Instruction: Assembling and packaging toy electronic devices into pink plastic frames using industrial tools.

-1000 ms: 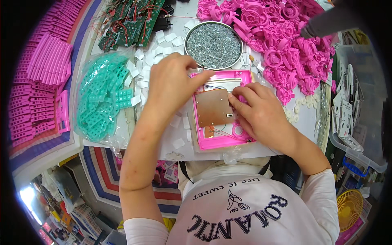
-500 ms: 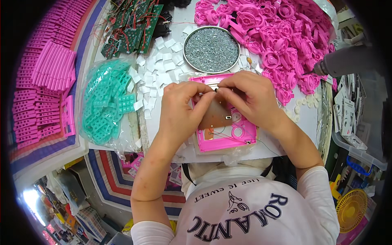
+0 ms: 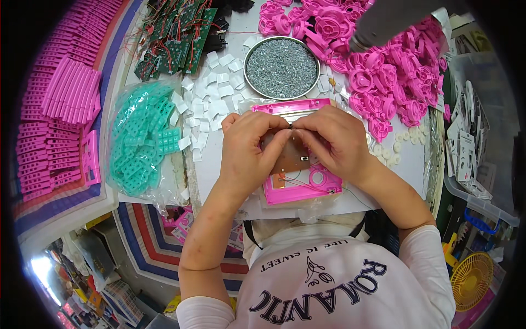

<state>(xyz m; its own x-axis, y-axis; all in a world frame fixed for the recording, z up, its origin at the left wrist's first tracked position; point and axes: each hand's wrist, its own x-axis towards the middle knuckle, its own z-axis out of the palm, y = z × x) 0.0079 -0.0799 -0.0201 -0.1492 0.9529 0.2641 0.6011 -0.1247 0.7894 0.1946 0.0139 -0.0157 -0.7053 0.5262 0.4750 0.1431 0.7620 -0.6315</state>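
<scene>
A pink plastic housing point(image 3: 286, 195) lies before me at the front of the table. Over it sits a brown circuit board point(image 3: 289, 160), its upper part covered by my fingers, with thin wires at its lower edge. My left hand point(image 3: 253, 143) and my right hand point(image 3: 335, 138) meet fingertip to fingertip at the board's upper edge. Between them they pinch a small black part point(image 3: 291, 125), too small to name more exactly. Thumbs and forefingers of both hands are closed there. A pale bar inside the housing shows just beyond the fingers.
Beyond the housing stands a round tray point(image 3: 245, 70) of small screws. White squares point(image 3: 211, 104), bagged teal keypads point(image 3: 139, 137) and green circuit boards point(image 3: 181, 41) lie left. Pink ring-shaped parts point(image 3: 378, 82) pile up right, under a dark grey cylindrical tool point(image 3: 392, 22). Pink casings point(image 3: 71, 88) fill the far left.
The dark grey tool has swung from the right side to above the pink ring pile. Both hands have shifted slightly nearer to me, still pinching at the board's upper edge.
</scene>
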